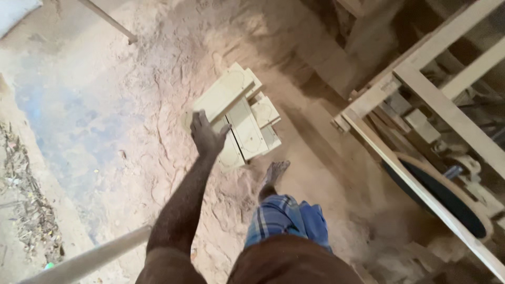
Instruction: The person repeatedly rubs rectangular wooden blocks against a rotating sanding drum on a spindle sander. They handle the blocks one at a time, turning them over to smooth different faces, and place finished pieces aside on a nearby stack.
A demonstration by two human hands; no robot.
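Observation:
My left hand (208, 135) reaches down and forward over a small pile of pale wooden boards (247, 129) lying on the sawdust floor. The hand is at the near-left end of the top board (226, 92), back up, thumb spread to the right, with nothing clasped in it. Several of the boards have curved pencil lines on their faces. My right hand is out of the picture. My bare foot (275, 171) stands just right of the pile, below a blue checked cloth (284, 218).
A pale timber frame (421, 84) with a dark wheel (442, 197) stands at the right. A light pole (89, 257) crosses the lower left and a thin stick (110, 22) lies at the top. Loose sawdust (131, 137) covers the floor, with debris (26, 200) along the left.

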